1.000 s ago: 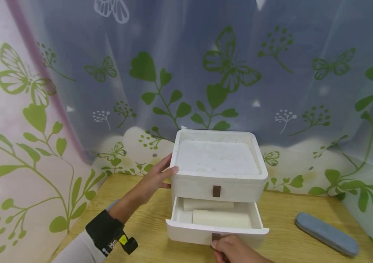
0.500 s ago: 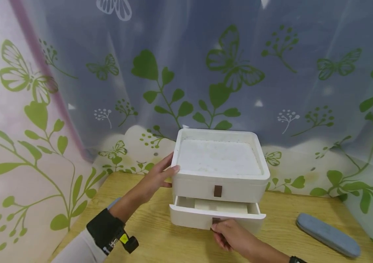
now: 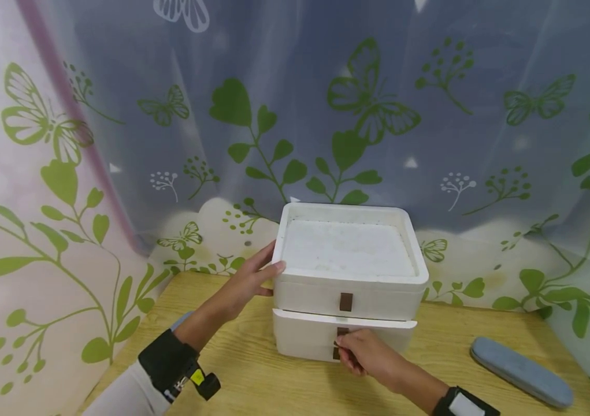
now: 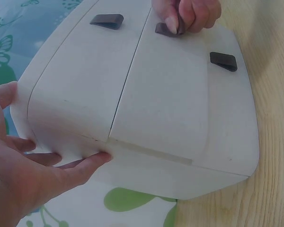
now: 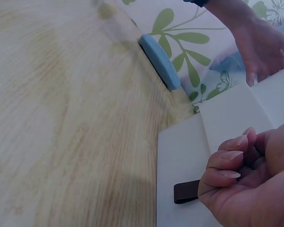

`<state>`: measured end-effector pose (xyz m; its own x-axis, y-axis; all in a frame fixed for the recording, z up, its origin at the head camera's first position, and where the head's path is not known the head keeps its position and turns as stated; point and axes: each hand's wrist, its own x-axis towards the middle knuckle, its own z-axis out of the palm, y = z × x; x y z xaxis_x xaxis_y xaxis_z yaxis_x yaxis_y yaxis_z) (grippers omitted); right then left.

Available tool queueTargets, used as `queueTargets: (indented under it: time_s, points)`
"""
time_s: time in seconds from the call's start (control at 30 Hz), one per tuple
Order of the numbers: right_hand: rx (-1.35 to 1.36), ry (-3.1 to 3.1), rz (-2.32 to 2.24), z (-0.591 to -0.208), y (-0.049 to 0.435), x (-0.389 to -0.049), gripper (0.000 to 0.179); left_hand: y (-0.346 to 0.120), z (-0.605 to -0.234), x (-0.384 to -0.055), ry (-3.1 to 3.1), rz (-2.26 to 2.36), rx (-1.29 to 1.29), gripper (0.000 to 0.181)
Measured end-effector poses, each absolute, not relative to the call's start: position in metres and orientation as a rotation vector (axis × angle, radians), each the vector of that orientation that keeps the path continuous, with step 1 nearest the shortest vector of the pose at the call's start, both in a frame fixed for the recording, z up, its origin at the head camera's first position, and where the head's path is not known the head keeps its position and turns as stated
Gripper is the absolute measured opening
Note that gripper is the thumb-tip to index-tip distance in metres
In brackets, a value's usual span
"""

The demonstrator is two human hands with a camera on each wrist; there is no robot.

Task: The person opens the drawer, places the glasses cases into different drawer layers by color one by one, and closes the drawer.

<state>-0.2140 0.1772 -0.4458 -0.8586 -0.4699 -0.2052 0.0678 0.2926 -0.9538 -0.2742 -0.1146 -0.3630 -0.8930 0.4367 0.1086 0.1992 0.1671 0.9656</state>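
Right hand (image 3: 364,351): fingers pinch the brown tab (image 4: 167,30), likely the handiest hold here.
Middle drawer (image 4: 165,94): sits slightly proud of the white cabinet (image 3: 347,248).
Left hand (image 3: 237,286): fingers lie uncurled along the cabinet's side, apparently steadying it.
Bench (image 3: 242,352): carries the cabinet, close before the leafy backdrop (image 3: 274,46), perhaps for backing.

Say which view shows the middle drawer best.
Left wrist: the middle drawer shows its broad front and jutting edge. The head view shows it from above, partly covered by the right hand; right wrist shows only part, behind that hand.
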Motion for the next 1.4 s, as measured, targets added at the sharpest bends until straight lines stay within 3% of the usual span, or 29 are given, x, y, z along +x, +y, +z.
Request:
queueTargets:
  time_s: [0.6, 1.17, 1.4]
  points:
    - [-0.353, 2.102, -1.607, -0.443, 0.177, -0.228, 0.041, -0.116, -0.364, -0.277, 2.233, 1.816, 0.635, 0.066]
    - [-0.282, 2.294, -1.443, -0.453, 0.188, -0.220, 0.052, -0.117, -0.367, -0.276, 2.203, 1.827, 0.649, 0.066]
    - [-0.318, 2.370, -1.397, -0.465, 0.197, -0.215, 0.049, -0.117, -0.366, -0.276, 2.201, 1.826, 0.673, 0.066]
